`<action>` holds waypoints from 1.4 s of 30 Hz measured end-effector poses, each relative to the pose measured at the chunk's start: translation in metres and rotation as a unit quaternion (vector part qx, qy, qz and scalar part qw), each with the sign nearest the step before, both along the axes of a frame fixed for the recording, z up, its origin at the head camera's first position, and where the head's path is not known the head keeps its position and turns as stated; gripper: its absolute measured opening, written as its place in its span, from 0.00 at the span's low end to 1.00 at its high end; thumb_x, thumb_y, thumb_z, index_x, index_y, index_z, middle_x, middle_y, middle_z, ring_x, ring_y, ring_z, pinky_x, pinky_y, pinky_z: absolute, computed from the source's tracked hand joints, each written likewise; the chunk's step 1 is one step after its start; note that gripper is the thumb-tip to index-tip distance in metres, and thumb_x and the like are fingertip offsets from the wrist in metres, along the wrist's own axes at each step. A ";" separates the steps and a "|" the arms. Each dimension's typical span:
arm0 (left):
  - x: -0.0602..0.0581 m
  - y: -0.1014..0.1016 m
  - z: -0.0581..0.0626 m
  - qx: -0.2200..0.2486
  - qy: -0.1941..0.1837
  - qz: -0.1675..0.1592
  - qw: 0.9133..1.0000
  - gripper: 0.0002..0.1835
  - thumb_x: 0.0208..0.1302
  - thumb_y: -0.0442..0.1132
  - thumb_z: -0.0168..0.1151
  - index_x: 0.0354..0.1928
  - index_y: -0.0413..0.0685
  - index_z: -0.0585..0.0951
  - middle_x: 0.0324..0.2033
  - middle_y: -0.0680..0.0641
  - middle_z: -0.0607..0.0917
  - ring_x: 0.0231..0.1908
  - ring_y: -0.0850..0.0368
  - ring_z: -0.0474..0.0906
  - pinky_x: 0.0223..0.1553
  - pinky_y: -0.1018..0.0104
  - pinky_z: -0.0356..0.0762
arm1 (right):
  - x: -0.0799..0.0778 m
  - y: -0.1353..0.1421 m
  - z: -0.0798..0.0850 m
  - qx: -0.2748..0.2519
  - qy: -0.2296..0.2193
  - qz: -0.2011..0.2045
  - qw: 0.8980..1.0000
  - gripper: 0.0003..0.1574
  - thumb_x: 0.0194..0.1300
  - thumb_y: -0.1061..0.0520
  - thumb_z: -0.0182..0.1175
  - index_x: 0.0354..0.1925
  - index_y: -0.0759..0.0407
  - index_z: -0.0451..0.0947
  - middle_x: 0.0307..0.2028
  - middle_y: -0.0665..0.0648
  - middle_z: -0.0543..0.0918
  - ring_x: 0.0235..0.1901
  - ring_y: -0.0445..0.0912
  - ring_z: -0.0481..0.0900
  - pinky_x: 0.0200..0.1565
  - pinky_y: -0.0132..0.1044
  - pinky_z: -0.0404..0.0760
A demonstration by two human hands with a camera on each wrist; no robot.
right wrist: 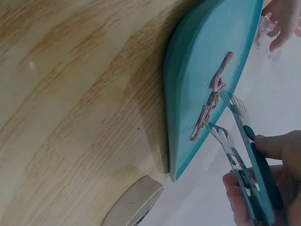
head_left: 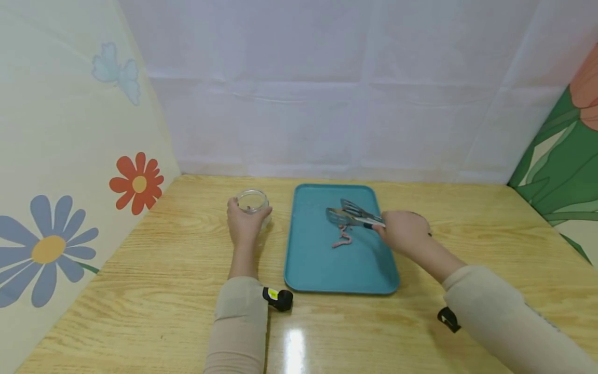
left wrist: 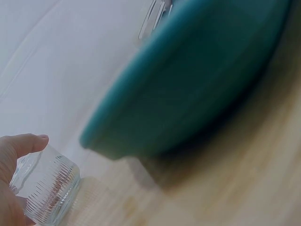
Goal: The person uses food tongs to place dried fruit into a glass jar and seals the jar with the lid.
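Observation:
My left hand point(head_left: 245, 223) grips a clear glass cup point(left wrist: 52, 190) on the table, left of the teal tray. Ribbed sides show in the left wrist view, with something reddish inside, too unclear to name. Over the tray point(head_left: 322, 267), my right hand point(head_left: 404, 231) holds metal tongs point(right wrist: 245, 165) with slotted heads. Their two arms are spread apart. Thin, twisted pinkish strips point(right wrist: 215, 92) lie on the tray beside the tong tips; the head view shows one curled strip point(head_left: 343, 240) below the tong heads. Whether a tip touches a strip, I cannot tell.
A low, round, pale object point(right wrist: 134, 200) stands on the table just off the tray's edge, mostly hidden by my right hand in the head view. The wooden table point(head_left: 154, 291) meets a white cloth backdrop point(head_left: 299, 114), with flower-printed panels at both sides.

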State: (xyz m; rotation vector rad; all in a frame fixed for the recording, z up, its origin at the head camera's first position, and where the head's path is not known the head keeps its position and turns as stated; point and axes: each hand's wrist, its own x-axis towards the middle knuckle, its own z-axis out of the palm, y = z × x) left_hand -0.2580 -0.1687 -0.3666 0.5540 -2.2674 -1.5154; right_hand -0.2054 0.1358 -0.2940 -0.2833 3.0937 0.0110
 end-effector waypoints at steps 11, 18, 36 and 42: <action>0.000 0.000 -0.001 0.000 -0.002 0.007 1.000 0.50 0.38 0.49 0.70 0.63 0.47 0.52 0.57 0.41 0.61 0.56 0.43 0.57 0.52 0.49 0.57 | -0.002 0.001 -0.005 0.017 0.012 0.037 0.999 0.18 0.56 0.46 0.56 0.31 0.61 0.73 0.17 0.53 0.72 0.16 0.45 0.70 0.16 0.37 0.68; 0.001 0.001 0.000 0.006 0.000 0.000 1.000 0.50 0.39 0.49 0.69 0.63 0.48 0.51 0.58 0.41 0.60 0.56 0.43 0.56 0.53 0.49 0.57 | -0.002 0.003 -0.008 -0.020 0.007 0.067 0.998 0.12 0.57 0.55 0.57 0.22 0.61 0.69 0.15 0.53 0.68 0.15 0.44 0.67 0.16 0.35 0.66; 0.001 0.000 -0.001 0.005 0.005 -0.002 1.000 0.51 0.38 0.50 0.69 0.63 0.48 0.51 0.58 0.41 0.60 0.56 0.44 0.56 0.53 0.51 0.57 | -0.001 0.002 -0.005 -0.046 -0.005 0.076 0.996 0.05 0.57 0.63 0.53 0.28 0.64 0.74 0.18 0.52 0.72 0.16 0.44 0.67 0.16 0.33 0.66; 0.002 0.000 0.000 0.003 0.001 -0.002 1.000 0.51 0.38 0.51 0.69 0.63 0.48 0.51 0.58 0.41 0.60 0.56 0.43 0.57 0.53 0.50 0.57 | -0.001 0.001 -0.004 -0.039 0.006 0.060 0.997 0.05 0.57 0.62 0.53 0.30 0.62 0.77 0.18 0.51 0.74 0.16 0.43 0.67 0.16 0.33 0.66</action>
